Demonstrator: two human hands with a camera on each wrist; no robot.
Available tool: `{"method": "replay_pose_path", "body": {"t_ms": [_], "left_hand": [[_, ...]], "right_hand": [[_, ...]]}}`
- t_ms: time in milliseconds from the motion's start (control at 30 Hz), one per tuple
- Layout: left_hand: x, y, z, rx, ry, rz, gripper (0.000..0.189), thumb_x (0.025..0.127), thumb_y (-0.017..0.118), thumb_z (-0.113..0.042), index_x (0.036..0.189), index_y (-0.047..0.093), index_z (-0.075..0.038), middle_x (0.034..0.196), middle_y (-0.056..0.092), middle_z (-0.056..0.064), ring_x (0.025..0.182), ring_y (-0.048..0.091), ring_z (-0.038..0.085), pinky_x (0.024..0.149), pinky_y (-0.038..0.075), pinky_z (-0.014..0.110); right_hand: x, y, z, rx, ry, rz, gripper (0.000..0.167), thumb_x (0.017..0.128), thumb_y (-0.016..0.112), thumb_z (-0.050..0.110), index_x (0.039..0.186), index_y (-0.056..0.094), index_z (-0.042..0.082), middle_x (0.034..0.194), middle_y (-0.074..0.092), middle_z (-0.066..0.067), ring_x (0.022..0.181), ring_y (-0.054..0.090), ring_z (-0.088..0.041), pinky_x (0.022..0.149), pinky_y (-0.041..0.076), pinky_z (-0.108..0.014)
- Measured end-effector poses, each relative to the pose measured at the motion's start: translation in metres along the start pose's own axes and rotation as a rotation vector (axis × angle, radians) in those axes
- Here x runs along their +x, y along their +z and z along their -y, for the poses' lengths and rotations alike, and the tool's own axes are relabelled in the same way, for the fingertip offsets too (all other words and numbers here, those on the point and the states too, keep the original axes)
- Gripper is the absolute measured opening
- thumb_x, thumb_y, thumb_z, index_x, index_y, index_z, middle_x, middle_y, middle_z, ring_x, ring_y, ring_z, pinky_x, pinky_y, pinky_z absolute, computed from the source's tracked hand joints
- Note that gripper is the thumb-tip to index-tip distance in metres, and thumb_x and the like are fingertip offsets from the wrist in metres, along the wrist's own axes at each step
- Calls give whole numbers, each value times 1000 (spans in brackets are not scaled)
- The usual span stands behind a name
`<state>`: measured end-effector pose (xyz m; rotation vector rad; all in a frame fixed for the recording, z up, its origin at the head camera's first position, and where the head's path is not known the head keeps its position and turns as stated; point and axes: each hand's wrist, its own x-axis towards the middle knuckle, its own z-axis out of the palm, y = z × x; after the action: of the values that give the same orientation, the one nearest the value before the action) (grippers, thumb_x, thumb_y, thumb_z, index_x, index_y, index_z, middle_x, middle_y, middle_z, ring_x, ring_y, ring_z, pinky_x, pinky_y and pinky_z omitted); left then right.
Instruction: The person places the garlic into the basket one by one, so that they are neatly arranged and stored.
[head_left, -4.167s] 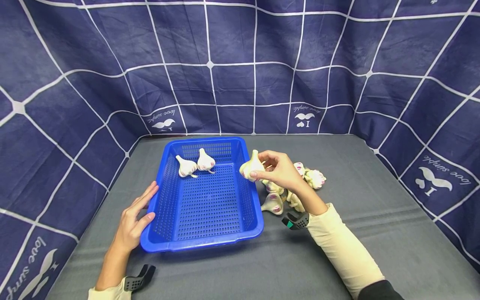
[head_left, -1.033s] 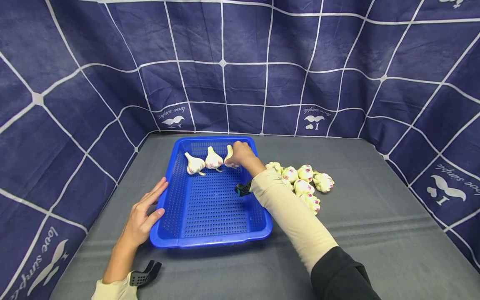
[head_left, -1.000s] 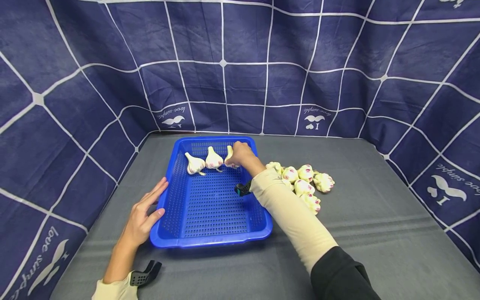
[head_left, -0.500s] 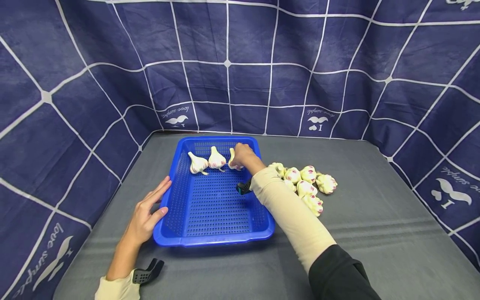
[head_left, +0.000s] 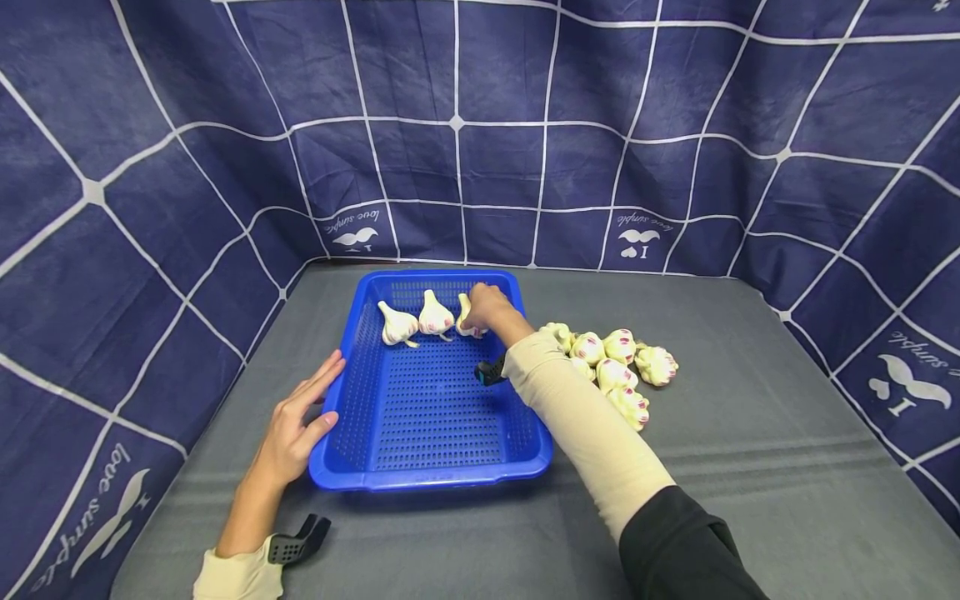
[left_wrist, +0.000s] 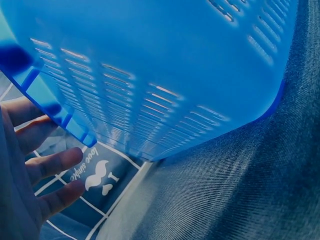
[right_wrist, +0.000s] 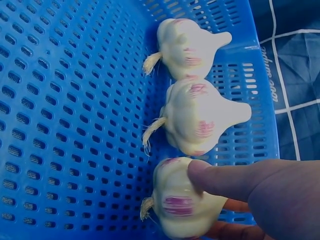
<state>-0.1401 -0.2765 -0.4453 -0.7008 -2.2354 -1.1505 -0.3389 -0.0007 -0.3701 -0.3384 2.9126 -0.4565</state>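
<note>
In the head view, a blue plastic basket [head_left: 442, 480] stands on the grey table. My left hand [head_left: 288, 433] rests on its left rim, fingers extended; in the left wrist view those fingers [left_wrist: 57, 165] are loosely spread beside the rim. My right hand [head_left: 495, 310] is inside the far right corner and holds a garlic bulb [right_wrist: 175, 200] between thumb and fingers, low at the basket's floor. Two other garlic bulbs lie along the far wall: a middle one [head_left: 436, 317] and a left one [head_left: 399, 325]. In the right wrist view, part of the held bulb is hidden behind the thumb.
Right of the basket, several garlic bulbs [head_left: 617, 377] lie in a cluster on the grey table [head_left: 750, 433], partly hidden by the right sleeve [head_left: 585, 425]. A dark blue curtain [head_left: 495, 158] with white lines hangs behind and at both sides.
Since about four seconds ago, my right hand has carried the garlic bulb over the right rim and down beside the other two. Over the last second, only the head view shifts slightly.
</note>
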Motion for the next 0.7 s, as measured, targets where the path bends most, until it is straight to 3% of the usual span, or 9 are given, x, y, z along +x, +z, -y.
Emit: {"method": "replay_pose_path", "body": {"t_ms": [500, 700], "left_hand": [[1, 0, -1, 4, -17, 13, 61, 79, 57, -2, 140, 53, 2, 150, 45, 17, 131, 46, 8, 90, 41, 15], [0, 0, 0, 0, -3, -1, 61, 78, 57, -1, 140, 53, 2, 149, 45, 19, 131, 46, 8, 89, 41, 14]], "right_hand": [[1, -1, -3, -5, -9, -7, 33, 77, 84, 28, 82, 60, 6, 91, 63, -10, 90, 59, -26, 83, 49, -36], [0, -3, -1, 30, -14, -25, 35, 78, 83, 29, 90, 63, 5, 89, 63, -8, 88, 58, -25, 80, 50, -36]]}}
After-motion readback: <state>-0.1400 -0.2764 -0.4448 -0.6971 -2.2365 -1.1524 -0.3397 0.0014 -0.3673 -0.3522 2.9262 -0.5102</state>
